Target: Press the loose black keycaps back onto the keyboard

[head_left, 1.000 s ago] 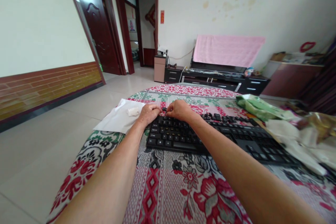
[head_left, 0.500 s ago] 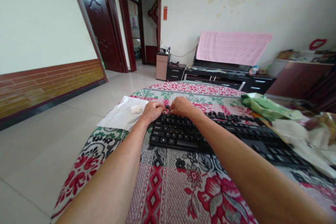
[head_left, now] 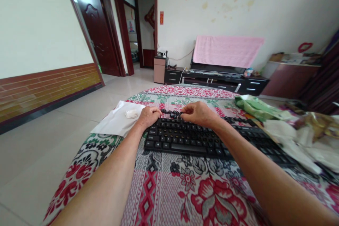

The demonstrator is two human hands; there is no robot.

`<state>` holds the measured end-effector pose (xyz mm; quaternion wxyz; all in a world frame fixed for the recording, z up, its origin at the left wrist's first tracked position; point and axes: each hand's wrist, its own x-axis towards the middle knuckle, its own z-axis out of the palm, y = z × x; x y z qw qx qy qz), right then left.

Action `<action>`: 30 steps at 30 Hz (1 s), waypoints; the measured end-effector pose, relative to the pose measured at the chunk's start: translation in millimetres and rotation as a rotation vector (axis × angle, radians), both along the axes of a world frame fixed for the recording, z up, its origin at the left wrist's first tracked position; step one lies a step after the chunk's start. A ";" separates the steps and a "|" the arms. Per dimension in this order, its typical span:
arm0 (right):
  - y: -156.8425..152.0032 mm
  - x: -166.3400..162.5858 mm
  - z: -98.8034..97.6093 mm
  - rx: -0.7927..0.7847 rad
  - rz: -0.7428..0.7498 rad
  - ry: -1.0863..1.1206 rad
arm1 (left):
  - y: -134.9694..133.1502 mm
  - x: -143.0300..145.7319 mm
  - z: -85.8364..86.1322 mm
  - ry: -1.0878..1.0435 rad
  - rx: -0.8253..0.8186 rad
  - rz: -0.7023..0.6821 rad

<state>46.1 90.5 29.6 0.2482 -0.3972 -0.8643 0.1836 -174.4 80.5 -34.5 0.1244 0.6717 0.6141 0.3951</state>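
Observation:
A black keyboard [head_left: 188, 147] lies on the patterned tablecloth, with several gaps in its rows where keycaps are off. My left hand [head_left: 148, 116] is at its back left corner, fingers bent together and gripping the edge. Beyond the back edge, loose black keycaps [head_left: 167, 112] lie in a line. My right hand [head_left: 198, 113] is over that line, thumb and index finger closing around a small black keycap [head_left: 181, 114]; the other fingers are curled. My right forearm hides part of the keyboard's right half.
White paper [head_left: 112, 122] with a crumpled tissue [head_left: 131, 113] on it lies at the left. To the right are a green plastic bag [head_left: 261, 108] and crumpled pale wrapping [head_left: 287, 136]. A TV stand [head_left: 212, 79] is beyond the table.
My right hand has moved right, away from my left hand, along the line of loose keycaps. My left hand stays at the keyboard's corner. The view has shifted slightly.

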 end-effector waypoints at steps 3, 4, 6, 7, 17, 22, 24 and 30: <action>-9.0 5.6 -6.9 -0.039 0.104 -0.033 | 0.5 0.8 -0.5 0.041 0.008 0.001; -12.1 5.9 -8.3 -0.050 0.137 -0.055 | 0.7 1.1 -0.6 0.054 0.010 0.003; -17.9 5.3 -9.8 -0.031 0.195 -0.103 | 0.9 1.3 -0.8 0.076 0.015 0.006; -20.2 4.8 -10.3 0.003 0.216 -0.127 | 0.9 1.3 -0.8 0.083 0.017 0.010; -20.2 10.0 -14.6 0.146 0.256 -0.232 | -4.5 8.3 10.4 0.119 0.020 -0.019; -18.5 11.2 -13.5 0.203 0.278 -0.285 | -6.8 15.3 12.0 0.177 0.030 -0.063; -18.2 10.7 -13.3 0.247 0.275 -0.307 | -7.2 16.0 11.7 0.182 0.026 -0.060; -25.1 5.5 -9.3 0.219 0.293 -0.294 | -6.3 14.5 9.7 0.158 0.036 -0.092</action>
